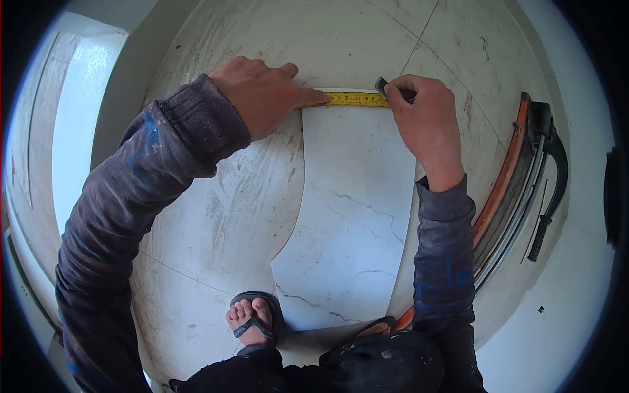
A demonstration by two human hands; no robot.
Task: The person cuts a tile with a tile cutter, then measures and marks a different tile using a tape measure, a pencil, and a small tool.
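Note:
A yellow tape measure blade [357, 99] lies across the far end of a white, grey-veined tile [350, 196]. My left hand [262, 95] is closed at the blade's left part, one digit stretched along it and pressing it down. At the other end, my right hand [422, 118] pinches a small dark tool [381, 85] with a greyish tip, most of it hidden by my fingers. My right fingertips sit right over the blade's right end, near the tile's corner. The tile's left side curves inward, then juts out to a corner near my foot.
A manual tile cutter [508, 190] with an orange edge, metal rails and black handle lies on the right. My sandalled left foot [251, 321] is beside the tile's near end. Dusty floor tiles [203, 223] surround it, with a wall [550, 308] at right.

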